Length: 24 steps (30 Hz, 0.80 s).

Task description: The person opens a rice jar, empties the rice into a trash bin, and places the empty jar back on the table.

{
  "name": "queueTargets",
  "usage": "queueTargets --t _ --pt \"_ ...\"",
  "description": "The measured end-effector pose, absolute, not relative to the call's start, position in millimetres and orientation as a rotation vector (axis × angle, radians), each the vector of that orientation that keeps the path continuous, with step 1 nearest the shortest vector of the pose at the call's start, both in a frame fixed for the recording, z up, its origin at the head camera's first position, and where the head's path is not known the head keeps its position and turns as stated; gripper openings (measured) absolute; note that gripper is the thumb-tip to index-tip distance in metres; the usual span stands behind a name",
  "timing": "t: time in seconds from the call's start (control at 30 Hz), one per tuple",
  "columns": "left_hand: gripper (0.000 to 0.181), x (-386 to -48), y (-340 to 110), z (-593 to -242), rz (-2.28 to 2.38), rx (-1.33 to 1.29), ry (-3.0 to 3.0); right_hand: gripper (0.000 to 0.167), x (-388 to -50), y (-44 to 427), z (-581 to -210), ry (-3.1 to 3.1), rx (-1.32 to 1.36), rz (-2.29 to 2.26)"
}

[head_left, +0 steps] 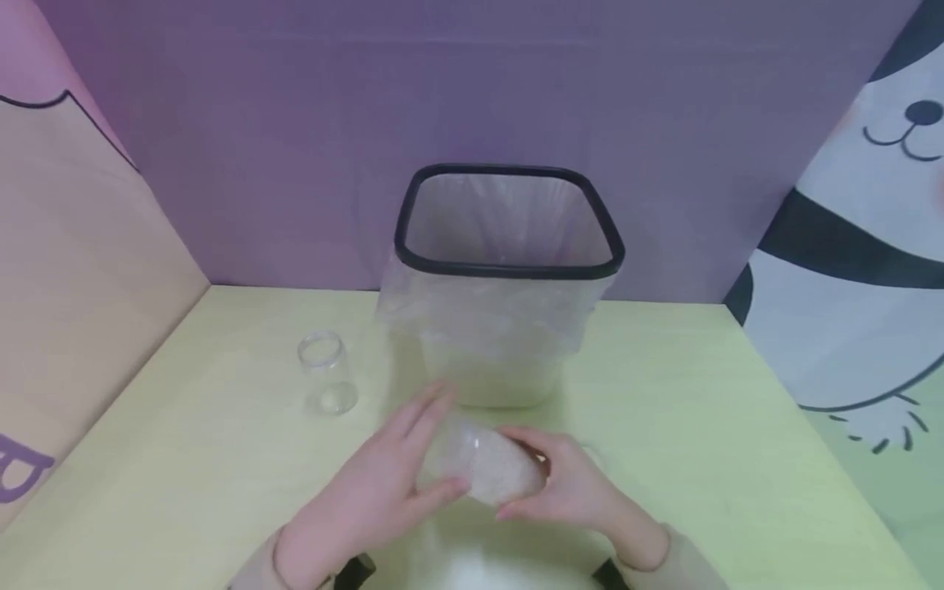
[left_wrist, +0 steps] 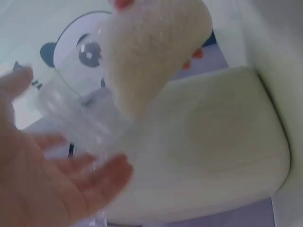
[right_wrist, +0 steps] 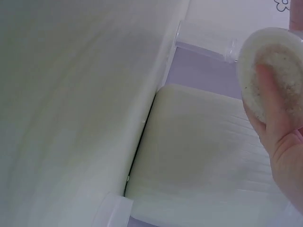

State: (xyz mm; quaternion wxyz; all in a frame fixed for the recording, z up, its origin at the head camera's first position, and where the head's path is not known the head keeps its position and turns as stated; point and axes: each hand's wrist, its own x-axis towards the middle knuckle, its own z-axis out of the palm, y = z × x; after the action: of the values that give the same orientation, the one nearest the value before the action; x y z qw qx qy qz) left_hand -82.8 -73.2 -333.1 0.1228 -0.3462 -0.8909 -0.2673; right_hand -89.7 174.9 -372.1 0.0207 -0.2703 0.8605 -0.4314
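Note:
My right hand (head_left: 568, 483) grips the base end of a clear jar (head_left: 501, 463) holding white grains that look like rice. The jar is tilted well over, its mouth end toward the left. In the left wrist view, the grains (left_wrist: 147, 52) slope down inside the jar toward its clear end. My left hand (head_left: 391, 475) is by that mouth end, fingers extended and spread; in the left wrist view it is blurred and appears apart from the jar. The right wrist view shows the jar's round bottom (right_wrist: 253, 80) with a finger of my right hand laid across it.
A bin (head_left: 494, 377) with a black rim and a clear liner bag stands behind my hands. To its left is an upright, empty clear jar (head_left: 324, 373). A pale object (head_left: 593, 455), partly hidden, lies just beyond my right hand. Printed walls border the table (head_left: 686, 426).

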Motion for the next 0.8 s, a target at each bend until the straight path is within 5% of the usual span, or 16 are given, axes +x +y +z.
queueTargets --t 0.2,0.4,0.63,0.8 --pt "0.063 -94.8 -90.1 -326.3 -0.73 -1.406 -2.278 0.074 -92.0 175.9 -371.9 2.59 -0.829 -1.406" --pt "0.055 -99.3 -94.1 -325.4 -0.708 -1.496 -2.226 0.073 -91.5 175.3 -372.8 2.586 -0.856 -1.39" --pt "0.053 -96.6 -86.1 -331.4 -0.7 -1.268 -2.349 0.071 -90.8 174.7 -373.7 2.648 -0.866 -1.306" --pt "0.032 -89.0 -71.5 -335.5 -0.736 -0.858 -2.554 0.07 -88.5 170.8 -373.7 2.708 -0.901 -1.227"
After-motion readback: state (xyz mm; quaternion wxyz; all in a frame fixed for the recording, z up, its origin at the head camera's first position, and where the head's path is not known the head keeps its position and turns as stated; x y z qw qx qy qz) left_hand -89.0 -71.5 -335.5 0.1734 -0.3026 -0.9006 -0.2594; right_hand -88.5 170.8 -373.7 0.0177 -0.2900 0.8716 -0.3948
